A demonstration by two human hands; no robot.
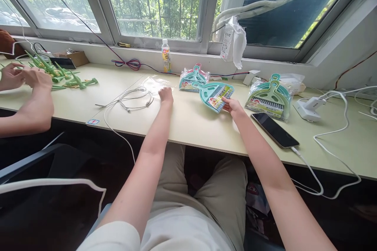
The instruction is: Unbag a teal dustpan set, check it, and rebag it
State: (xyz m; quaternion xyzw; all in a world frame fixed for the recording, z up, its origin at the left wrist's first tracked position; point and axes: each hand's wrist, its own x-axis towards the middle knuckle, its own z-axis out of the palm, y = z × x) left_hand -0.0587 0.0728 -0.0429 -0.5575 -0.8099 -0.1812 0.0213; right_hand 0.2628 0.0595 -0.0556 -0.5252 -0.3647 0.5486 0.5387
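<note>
My right hand (232,106) grips a turquoise mini dustpan and brush set (213,93) by its lower right side, fingers on the printed label card. The set is tilted above the table, its handle pointing left. Closed into a fist, my left hand (165,95) is at the table beside a crumpled clear plastic bag (153,84); what it holds, if anything, is hidden. Behind the held set lie wrapped dustpan sets (193,76) in turquoise and pink. More wrapped green sets (269,96) are stacked to the right of my right hand.
A coiled grey cable (135,98) lies left of my left hand. A phone (275,129) charges near the front edge, beside a power strip (308,110). A drink bottle (166,57) stands by the window. At far left, another person's hands (37,78) work over green plastic pieces (78,80).
</note>
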